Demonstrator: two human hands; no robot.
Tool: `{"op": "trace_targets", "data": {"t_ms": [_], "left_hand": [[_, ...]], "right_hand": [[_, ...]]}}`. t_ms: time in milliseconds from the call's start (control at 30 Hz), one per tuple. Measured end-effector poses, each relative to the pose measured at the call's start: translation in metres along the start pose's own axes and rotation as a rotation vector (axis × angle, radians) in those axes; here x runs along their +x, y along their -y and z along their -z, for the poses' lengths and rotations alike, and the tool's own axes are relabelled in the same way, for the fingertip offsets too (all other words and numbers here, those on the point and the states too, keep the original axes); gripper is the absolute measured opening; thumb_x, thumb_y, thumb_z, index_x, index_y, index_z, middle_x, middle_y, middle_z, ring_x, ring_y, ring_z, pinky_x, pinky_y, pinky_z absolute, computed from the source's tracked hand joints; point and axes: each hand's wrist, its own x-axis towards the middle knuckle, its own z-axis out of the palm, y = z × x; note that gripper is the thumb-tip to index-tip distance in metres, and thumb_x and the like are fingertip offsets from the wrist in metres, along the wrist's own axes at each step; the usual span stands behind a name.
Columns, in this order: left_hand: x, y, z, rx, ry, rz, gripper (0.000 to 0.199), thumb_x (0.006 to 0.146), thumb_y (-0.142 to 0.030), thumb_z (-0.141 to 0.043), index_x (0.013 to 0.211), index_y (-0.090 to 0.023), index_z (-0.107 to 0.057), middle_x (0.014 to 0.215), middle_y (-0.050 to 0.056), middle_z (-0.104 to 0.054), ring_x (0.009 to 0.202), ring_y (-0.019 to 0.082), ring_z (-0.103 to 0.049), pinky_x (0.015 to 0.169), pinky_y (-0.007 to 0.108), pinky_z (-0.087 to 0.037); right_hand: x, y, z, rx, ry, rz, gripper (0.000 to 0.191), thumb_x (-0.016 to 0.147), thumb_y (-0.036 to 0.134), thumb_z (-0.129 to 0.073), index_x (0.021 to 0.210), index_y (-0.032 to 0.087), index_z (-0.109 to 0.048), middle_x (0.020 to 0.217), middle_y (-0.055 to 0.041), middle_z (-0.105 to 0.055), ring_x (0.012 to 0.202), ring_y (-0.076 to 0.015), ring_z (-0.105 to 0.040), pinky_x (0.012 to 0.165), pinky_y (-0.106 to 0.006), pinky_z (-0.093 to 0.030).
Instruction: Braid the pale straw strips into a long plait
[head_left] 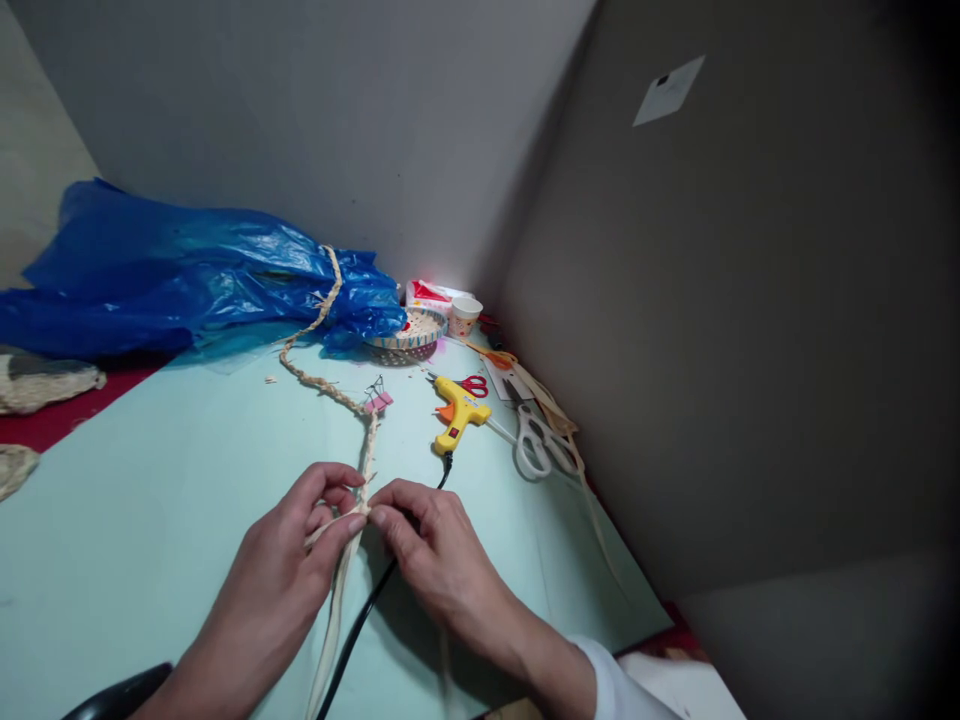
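Note:
A pale braided cord [322, 384] runs from over the blue plastic bag down to my hands, with a pink binder clip [378, 402] on it at mid-table. My left hand [289, 560] pinches the braid's lower end between thumb and fingers, and a pale strand sticks out to its left. From the right, my right hand [442, 560] pinches the same spot, its fingertips almost touching the left thumb. Loose flat strands [330, 630] hang from there toward the near edge. What each fingertip holds exactly is partly hidden.
The blue bag [225, 270] lies at the back left. Beyond my right hand are a yellow glue gun [459, 412] with a black cable, red scissors [475, 385] and grey-white scissors [532, 445]. Farther back stand a woven basket [405, 345] and a paper cup [465, 315], near the wall.

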Motion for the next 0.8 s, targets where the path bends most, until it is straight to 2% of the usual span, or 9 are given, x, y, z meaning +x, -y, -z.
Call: {"op": "trace_targets", "data": {"t_ms": [133, 267, 433, 500, 667, 800], "left_hand": [[0.0, 0.003, 0.0, 0.126, -0.043, -0.061, 0.03, 0.086, -0.049, -0.054, 0.107, -0.028, -0.055, 0.078, -0.002, -0.062, 0.066, 0.021, -0.062, 0.068, 0.032, -0.044], [-0.002, 0.002, 0.003, 0.228, -0.107, -0.111, 0.029, 0.086, -0.046, -0.052, 0.108, -0.028, -0.057, 0.086, 0.001, -0.068, 0.072, 0.023, -0.066, 0.07, 0.033, -0.044], [-0.006, -0.007, 0.009, 0.314, -0.056, -0.102, 0.034, 0.084, -0.05, -0.048, 0.104, -0.027, -0.064, 0.091, 0.005, -0.074, 0.078, 0.026, -0.07, 0.073, 0.034, -0.045], [-0.005, -0.008, 0.011, 0.332, -0.021, -0.131, 0.034, 0.087, -0.049, -0.045, 0.102, -0.027, -0.064, 0.092, 0.005, -0.076, 0.082, 0.027, -0.071, 0.074, 0.033, -0.045], [-0.005, -0.003, 0.021, 0.47, 0.031, -0.214, 0.037, 0.093, -0.049, -0.039, 0.106, -0.025, -0.064, 0.1, 0.008, -0.078, 0.086, 0.029, -0.072, 0.073, 0.034, -0.046], [-0.01, -0.006, 0.026, 0.509, 0.037, -0.204, 0.038, 0.093, -0.05, -0.038, 0.082, -0.026, -0.066, 0.083, 0.008, -0.076, 0.076, 0.028, -0.069, 0.071, 0.035, -0.045]], "right_hand": [[0.002, 0.001, 0.0, 0.019, 0.066, -0.008, 0.021, 0.096, 0.023, -0.052, 0.079, 0.018, -0.063, 0.069, 0.0029, -0.06, 0.064, -0.0105, -0.051, 0.064, -0.022, -0.036], [0.007, -0.004, -0.005, 0.228, 0.097, -0.082, 0.02, 0.09, 0.027, -0.06, 0.074, 0.017, -0.062, 0.063, 0.0024, -0.059, 0.06, -0.011, -0.048, 0.06, -0.022, -0.035], [0.01, -0.004, -0.007, 0.453, 0.092, -0.165, 0.019, 0.083, 0.023, -0.061, 0.066, 0.015, -0.062, 0.057, 0.0019, -0.058, 0.054, -0.0098, -0.038, 0.056, -0.023, -0.031], [0.01, -0.002, -0.008, 0.42, 0.07, -0.163, 0.02, 0.082, 0.022, -0.06, 0.064, 0.015, -0.062, 0.056, 0.0017, -0.059, 0.053, -0.0098, -0.039, 0.056, -0.023, -0.031], [0.011, 0.005, -0.01, 0.136, -0.025, -0.099, 0.019, 0.081, 0.018, -0.057, 0.063, 0.016, -0.063, 0.055, 0.0026, -0.058, 0.056, -0.011, -0.047, 0.056, -0.023, -0.034], [0.008, 0.007, -0.014, -0.005, -0.064, -0.023, 0.023, 0.084, 0.018, -0.054, 0.064, 0.016, -0.063, 0.059, 0.0025, -0.059, 0.056, -0.0102, -0.046, 0.056, -0.023, -0.032]]}}
